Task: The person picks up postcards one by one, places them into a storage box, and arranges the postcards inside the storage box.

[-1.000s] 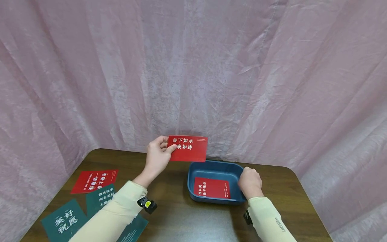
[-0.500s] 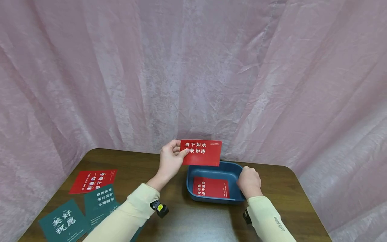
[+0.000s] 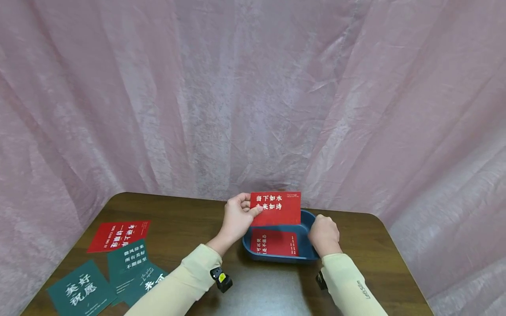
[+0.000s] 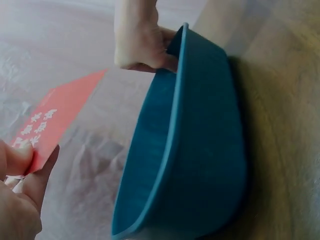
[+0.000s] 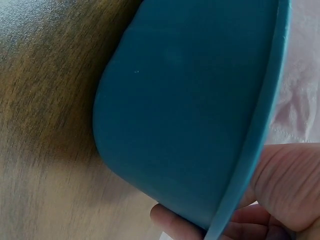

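Observation:
Between thumb and fingers my left hand [image 3: 238, 218] pinches a red card [image 3: 278, 210] with white Chinese characters by its left end. The card hovers over the back of a blue rectangular basin [image 3: 272, 257], and in the left wrist view it is apart from the rim. Inside the basin lies another red card [image 3: 276, 242], partly seen. My right hand [image 3: 326, 235] grips the basin's right rim; in the right wrist view a finger [image 5: 175, 223] shows outside the wall and the rest of the hand is on the inner side.
On the table's left lie a red card [image 3: 118, 236] and several green cards [image 3: 81, 289], some overlapping; my left sleeve covers part of one. The brown wooden table [image 3: 269, 289] ends at a pink curtain [image 3: 245, 96] behind.
My left hand has carried the red card rightward and down, from left of the basin to above it. The right hand keeps its hold on the rim.

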Available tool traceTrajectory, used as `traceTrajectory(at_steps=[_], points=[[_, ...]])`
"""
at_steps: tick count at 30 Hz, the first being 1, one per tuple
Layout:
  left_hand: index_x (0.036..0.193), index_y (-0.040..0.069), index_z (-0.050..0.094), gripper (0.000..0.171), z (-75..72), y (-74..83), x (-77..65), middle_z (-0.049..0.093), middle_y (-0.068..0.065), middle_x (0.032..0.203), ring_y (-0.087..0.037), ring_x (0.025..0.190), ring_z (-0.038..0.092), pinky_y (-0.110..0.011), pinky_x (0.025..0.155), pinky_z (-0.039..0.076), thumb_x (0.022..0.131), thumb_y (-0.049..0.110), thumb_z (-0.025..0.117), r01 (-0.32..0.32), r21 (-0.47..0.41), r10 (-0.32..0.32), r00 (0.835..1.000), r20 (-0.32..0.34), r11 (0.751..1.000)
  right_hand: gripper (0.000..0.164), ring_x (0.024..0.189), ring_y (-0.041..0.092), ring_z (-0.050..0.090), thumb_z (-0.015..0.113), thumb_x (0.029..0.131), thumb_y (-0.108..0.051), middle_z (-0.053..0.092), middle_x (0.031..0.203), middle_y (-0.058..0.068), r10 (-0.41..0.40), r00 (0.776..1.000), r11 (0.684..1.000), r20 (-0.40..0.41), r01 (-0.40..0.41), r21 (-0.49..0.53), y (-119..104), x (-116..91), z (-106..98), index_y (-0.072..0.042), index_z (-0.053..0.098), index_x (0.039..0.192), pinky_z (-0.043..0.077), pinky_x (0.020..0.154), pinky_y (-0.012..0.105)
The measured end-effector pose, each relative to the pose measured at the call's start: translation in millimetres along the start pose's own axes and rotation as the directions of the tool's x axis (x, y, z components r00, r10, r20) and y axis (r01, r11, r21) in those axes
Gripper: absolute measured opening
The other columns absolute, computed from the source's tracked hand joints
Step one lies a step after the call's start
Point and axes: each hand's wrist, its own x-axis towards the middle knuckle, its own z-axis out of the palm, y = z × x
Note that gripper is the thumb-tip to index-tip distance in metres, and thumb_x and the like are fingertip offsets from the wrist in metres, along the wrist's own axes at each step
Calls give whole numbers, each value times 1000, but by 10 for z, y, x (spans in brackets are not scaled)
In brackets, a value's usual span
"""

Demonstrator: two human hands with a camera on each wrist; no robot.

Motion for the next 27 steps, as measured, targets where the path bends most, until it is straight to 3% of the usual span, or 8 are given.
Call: traceTrajectory(at_steps=[3,8,15,27], points=[[102,0,60,37,30,-39,-30,63,-8,75,-9,61,56,-21,58,50,72,9,80,40,-32,-39,999,21,999,24,62,30,60,66,76,-12,66,83,23,2,1000,1000,7,-2,3,-11,-21,-1,5,65,93,50,49,46],[98,1,61,34,77,-105,-46,64,-9,74,-9,60,55,-20,56,49,69,3,80,47,-57,-44,997,61,997,23,60,29,60,65,77,-11,66,81,23,-8,1000,1000,8,8,-1,-13,-39,-15,6,65,93,50,48,45],[95,3,60,31,176,-208,-57,61,-5,73,-8,62,51,-20,58,47,70,7,80,47,79,-52,997,56,996,23,65,33,62,64,76,-10,67,84,24,-20,1000,1000,-3,20,-2,-2,-51,-23,5,65,93,50,50,48],[92,8,62,29,277,-365,-166,57,-4,72,-10,64,49,-23,59,45,70,10,81,80,184,-97,992,85,980,24,63,32,61,66,75,-12,67,83,23,-18,1000,1000,9,18,-10,-2,-55,-10,4,66,91,50,48,46]])
